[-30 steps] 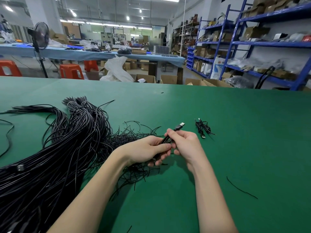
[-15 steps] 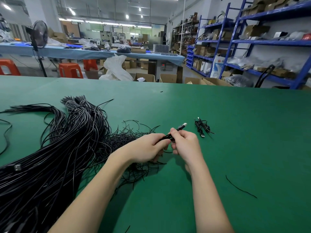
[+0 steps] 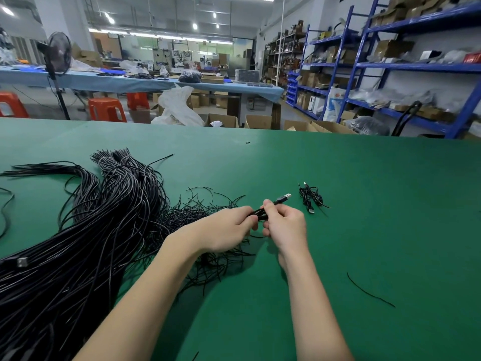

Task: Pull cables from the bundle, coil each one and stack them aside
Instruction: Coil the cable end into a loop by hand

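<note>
A big bundle of black cables (image 3: 86,230) sprawls over the left of the green table (image 3: 364,217). Both hands meet at the table's middle around one folded black cable (image 3: 261,213); its USB plug (image 3: 285,197) sticks out up and to the right. My left hand (image 3: 229,227) grips the cable's left part, and my right hand (image 3: 285,225) pinches it just behind the plug. A coiled cable (image 3: 311,199) lies on the table just right of the hands.
Loose thin black wire ends (image 3: 203,212) spread under and behind my left hand. A stray wire piece (image 3: 369,291) lies to the right. The table's far edge faces a workshop with stools, boxes and blue shelving (image 3: 390,74).
Both hands with the cable have shifted slightly up and away from me. The grip on the cable looks the same.
</note>
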